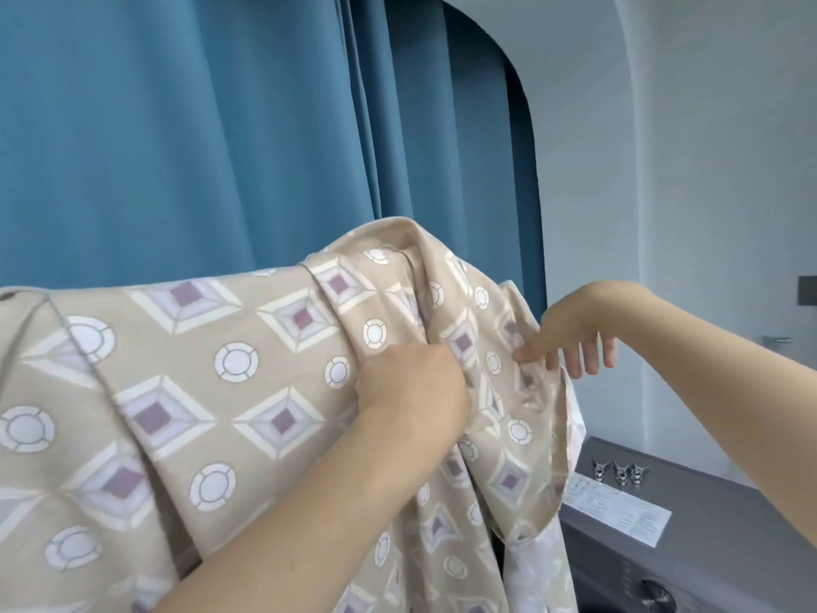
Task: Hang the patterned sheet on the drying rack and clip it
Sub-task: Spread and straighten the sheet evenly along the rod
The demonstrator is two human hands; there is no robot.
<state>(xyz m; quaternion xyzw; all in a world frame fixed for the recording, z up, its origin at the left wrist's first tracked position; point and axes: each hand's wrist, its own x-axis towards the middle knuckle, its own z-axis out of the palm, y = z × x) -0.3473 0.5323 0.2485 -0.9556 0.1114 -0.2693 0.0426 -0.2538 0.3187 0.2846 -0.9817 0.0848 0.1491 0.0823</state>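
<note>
The patterned sheet (230,391) fills the lower left and middle of the view. It is beige, with purple-centred diamonds and white rings, and it lies draped over something that holds it up; the support itself is hidden under the cloth, so I cannot tell its shape. The cloth falls in long folds toward the bottom edge, and one bunched ridge rises at the top middle, in front of the blue curtain (199,126).

The left hand (413,387) is in the middle of the sheet, with the forearm coming up from the bottom of the view. Its fingers are curled tight and clamped on a gather of the cloth – the knuckles face the camera and the fingertips are buried in the fold.

The right hand (574,338) reaches in from the right side, wrist bent down. Its thumb and first finger pinch the sheet near its right edge, while the other fingers (590,356) hang loosely apart and touch nothing that I can see. The two hands are near each other but not touching.

At the lower right, behind the hanging edge of the sheet, stands a grey washing machine (707,546). On its top lie a white label (619,511) and three metal clips (621,471) – close together in a row. The wall (685,170) behind is pale.
</note>
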